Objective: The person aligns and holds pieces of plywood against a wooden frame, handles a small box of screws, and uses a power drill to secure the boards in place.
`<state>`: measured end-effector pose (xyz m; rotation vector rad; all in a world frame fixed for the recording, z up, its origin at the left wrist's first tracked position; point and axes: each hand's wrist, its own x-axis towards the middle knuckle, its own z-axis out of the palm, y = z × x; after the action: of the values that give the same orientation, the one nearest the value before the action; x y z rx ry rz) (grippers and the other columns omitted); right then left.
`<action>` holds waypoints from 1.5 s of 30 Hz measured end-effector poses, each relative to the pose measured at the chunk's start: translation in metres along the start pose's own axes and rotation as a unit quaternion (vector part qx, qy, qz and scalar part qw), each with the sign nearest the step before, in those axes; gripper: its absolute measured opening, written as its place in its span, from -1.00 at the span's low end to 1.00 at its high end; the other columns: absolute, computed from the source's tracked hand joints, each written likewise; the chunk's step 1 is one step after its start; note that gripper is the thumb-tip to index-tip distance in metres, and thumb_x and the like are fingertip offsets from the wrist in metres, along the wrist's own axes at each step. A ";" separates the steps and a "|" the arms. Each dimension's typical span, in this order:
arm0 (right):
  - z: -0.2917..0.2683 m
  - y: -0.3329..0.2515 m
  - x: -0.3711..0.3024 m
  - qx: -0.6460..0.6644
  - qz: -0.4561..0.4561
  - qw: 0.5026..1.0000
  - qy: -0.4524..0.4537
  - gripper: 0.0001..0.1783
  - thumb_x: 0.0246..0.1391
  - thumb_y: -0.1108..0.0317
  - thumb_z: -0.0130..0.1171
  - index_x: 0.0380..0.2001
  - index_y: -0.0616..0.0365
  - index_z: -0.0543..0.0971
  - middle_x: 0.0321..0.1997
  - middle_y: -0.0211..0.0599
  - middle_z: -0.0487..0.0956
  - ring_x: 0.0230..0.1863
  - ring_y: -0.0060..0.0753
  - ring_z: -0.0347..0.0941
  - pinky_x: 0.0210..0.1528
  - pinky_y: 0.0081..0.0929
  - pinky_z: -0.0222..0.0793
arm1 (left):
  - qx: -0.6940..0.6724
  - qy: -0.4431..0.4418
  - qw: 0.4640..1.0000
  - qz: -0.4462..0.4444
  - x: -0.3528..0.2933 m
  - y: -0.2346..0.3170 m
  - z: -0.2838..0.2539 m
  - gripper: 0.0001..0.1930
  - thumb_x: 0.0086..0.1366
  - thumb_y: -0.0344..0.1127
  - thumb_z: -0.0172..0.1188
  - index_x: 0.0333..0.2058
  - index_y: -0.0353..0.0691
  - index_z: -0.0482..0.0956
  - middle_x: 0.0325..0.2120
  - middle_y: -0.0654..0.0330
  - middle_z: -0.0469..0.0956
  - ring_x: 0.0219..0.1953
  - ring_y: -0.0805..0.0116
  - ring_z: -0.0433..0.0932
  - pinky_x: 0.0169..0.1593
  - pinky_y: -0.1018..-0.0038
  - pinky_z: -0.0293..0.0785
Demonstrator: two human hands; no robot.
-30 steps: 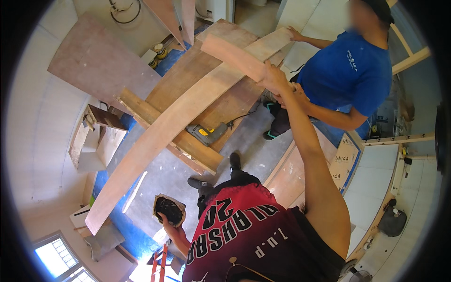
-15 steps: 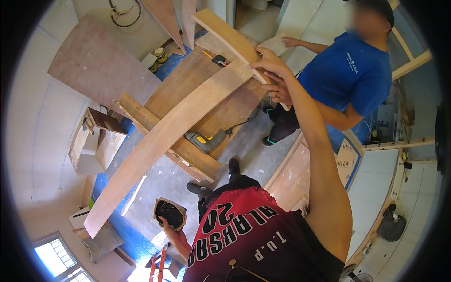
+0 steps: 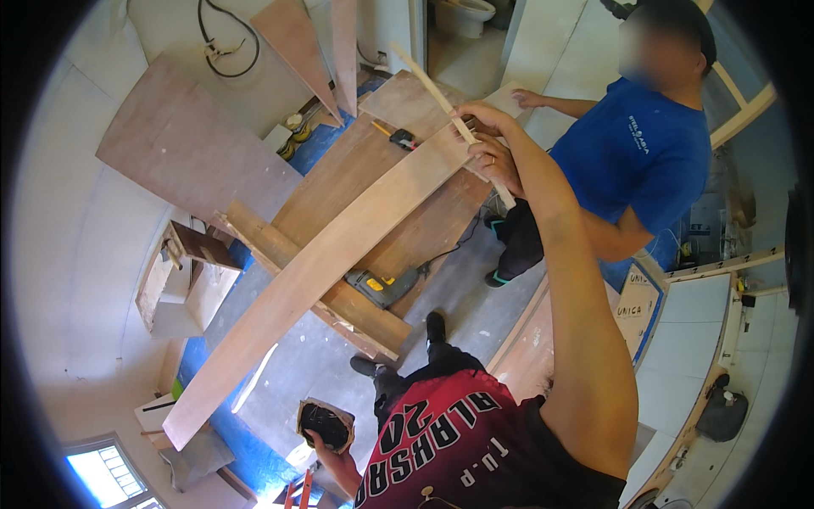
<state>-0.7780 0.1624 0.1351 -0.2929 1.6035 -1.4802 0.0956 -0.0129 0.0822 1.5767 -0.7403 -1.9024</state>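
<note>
My left hand [image 3: 329, 454] is closed on the side of a small open box [image 3: 349, 424]. Inside it lie dark contents, too small to make out. My right arm reaches far forward, and my right hand [image 3: 482, 117] grips a narrow wooden strip [image 3: 431, 82], seen nearly edge-on. A co-worker in a blue shirt also holds this strip, with a hand [image 3: 498, 161] just below mine. The strip crosses the far end of a long, slightly curved board [image 3: 322, 259]; I cannot tell if they touch. The co-worker's other hand [image 3: 527, 99] rests near the board's far end.
Beneath the long board are a plywood sheet [image 3: 326, 187] and a curved wooden frame piece [image 3: 365, 327]. A corded power tool [image 3: 381, 287] and a tape measure [image 3: 405, 138] lie there. Plywood panels [image 3: 191, 127] lean at the wall. An orange ladder [image 3: 298, 492] stands near my left arm.
The wooden strip has turned from showing its broad face to nearly edge-on, with my right hand and the co-worker's hand still on it. The box stays in my left hand.
</note>
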 end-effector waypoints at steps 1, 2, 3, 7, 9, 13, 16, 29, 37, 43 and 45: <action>0.015 0.007 0.004 -0.002 0.025 0.999 -0.042 -0.58 0.19 0.16 0.33 -0.01 0.23 0.60 -0.13 -0.06 0.66 -0.17 -0.16 0.66 -0.05 -0.17 0.65 | 0.003 0.012 1.000 0.006 -0.003 0.004 -0.001 -0.33 0.41 0.33 0.20 0.22 -0.08 0.51 -0.01 0.18 0.66 -0.14 0.19 0.68 -0.28 0.26 0.62; 0.023 0.011 0.004 -0.008 0.051 0.996 -0.079 -0.59 0.20 0.15 0.33 -0.04 0.24 0.59 -0.13 -0.05 0.67 -0.18 -0.14 0.66 -0.04 -0.18 0.65 | 0.004 0.020 1.000 0.008 -0.004 0.004 0.004 -0.33 0.41 0.33 0.21 0.22 -0.08 0.50 -0.01 0.18 0.66 -0.14 0.18 0.68 -0.28 0.26 0.62; 0.032 0.017 0.002 -0.042 0.059 0.994 -0.084 -0.57 0.20 0.15 0.32 -0.02 0.25 0.59 -0.14 -0.05 0.67 -0.18 -0.15 0.66 -0.03 -0.17 0.65 | 0.005 0.027 1.000 0.010 -0.006 0.004 0.007 -0.33 0.41 0.33 0.21 0.23 -0.08 0.50 0.00 0.18 0.65 -0.13 0.18 0.68 -0.28 0.25 0.62; 0.052 0.035 0.000 -0.129 0.071 0.985 -0.094 -0.54 0.22 0.15 0.30 0.04 0.27 0.58 -0.16 -0.04 0.66 -0.16 -0.14 0.66 0.01 -0.12 0.66 | -0.009 0.014 1.000 -0.001 -0.007 0.002 0.009 -0.33 0.42 0.31 0.21 0.24 -0.07 0.48 0.02 0.17 0.65 -0.11 0.18 0.68 -0.26 0.26 0.62; 0.057 0.033 0.001 -0.114 0.064 0.986 -0.103 -0.47 0.24 0.17 0.28 0.17 0.28 0.53 -0.15 -0.05 0.65 -0.12 -0.13 0.67 0.02 -0.10 0.67 | -0.011 -0.004 1.000 0.004 -0.006 0.003 0.010 -0.34 0.42 0.30 0.22 0.25 -0.06 0.48 0.02 0.17 0.64 -0.11 0.17 0.68 -0.26 0.26 0.63; 0.050 0.028 -0.008 -0.105 0.065 0.985 -0.120 -0.30 0.24 0.23 0.29 0.36 0.30 0.38 -0.08 -0.03 0.64 -0.06 -0.11 0.67 0.03 -0.12 0.68 | -0.015 0.013 1.000 -0.001 -0.002 0.002 0.010 -0.33 0.40 0.30 0.24 0.24 -0.09 0.48 0.02 0.16 0.65 -0.13 0.16 0.69 -0.27 0.27 0.63; 0.054 0.024 -0.018 -0.146 0.057 0.981 -0.111 -0.18 0.19 0.25 0.33 0.45 0.28 0.29 -0.01 0.00 0.63 -0.01 -0.10 0.66 0.03 -0.14 0.68 | -0.021 0.017 1.000 -0.004 0.006 -0.003 -0.004 -0.32 0.38 0.30 0.27 0.23 -0.12 0.50 0.01 0.15 0.66 -0.15 0.16 0.69 -0.28 0.28 0.63; 0.140 0.041 -0.110 -0.567 -0.145 0.804 0.106 0.13 -0.32 0.11 0.61 0.35 0.34 0.37 0.01 0.24 0.66 0.04 0.19 0.63 0.10 -0.17 0.55 | -0.022 -0.037 0.999 -0.008 0.032 0.004 -0.026 -0.30 0.46 0.23 0.21 0.35 -0.13 0.38 0.15 0.06 0.57 0.03 0.06 0.66 -0.18 0.15 0.71; 0.096 0.068 -0.143 -0.575 -0.100 0.735 0.345 0.27 -0.18 0.14 0.56 0.53 0.28 0.08 0.25 0.32 0.48 0.25 0.39 0.44 0.24 0.03 0.44 | -0.002 -0.038 0.999 -0.018 0.042 0.008 -0.037 -0.30 0.46 0.23 0.21 0.34 -0.15 0.39 0.15 0.06 0.57 0.04 0.06 0.66 -0.18 0.14 0.71; 0.091 0.093 -0.135 -0.596 -0.104 0.733 0.312 0.12 0.05 0.24 0.41 0.55 0.25 0.02 0.41 0.35 0.36 0.41 0.40 0.29 0.42 0.03 0.29 | 0.002 -0.032 0.999 0.000 0.037 0.014 -0.020 -0.29 0.42 0.25 0.25 0.30 -0.18 0.44 0.10 0.08 0.61 -0.03 0.10 0.67 -0.17 0.19 0.70; 0.108 0.110 -0.127 -0.559 -0.204 0.758 0.267 0.07 0.09 0.28 0.38 0.55 0.26 0.04 0.41 0.35 0.36 0.40 0.34 0.33 0.42 0.01 0.30 | -0.020 -0.038 0.999 -0.006 0.038 0.012 -0.032 -0.31 0.45 0.22 0.22 0.34 -0.12 0.39 0.16 0.08 0.57 0.07 0.03 0.66 -0.10 0.08 0.75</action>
<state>-0.5852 0.2066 0.1077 -1.0047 2.9373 -0.6848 0.1217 -0.0507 0.0597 1.4958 -0.7212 -1.9834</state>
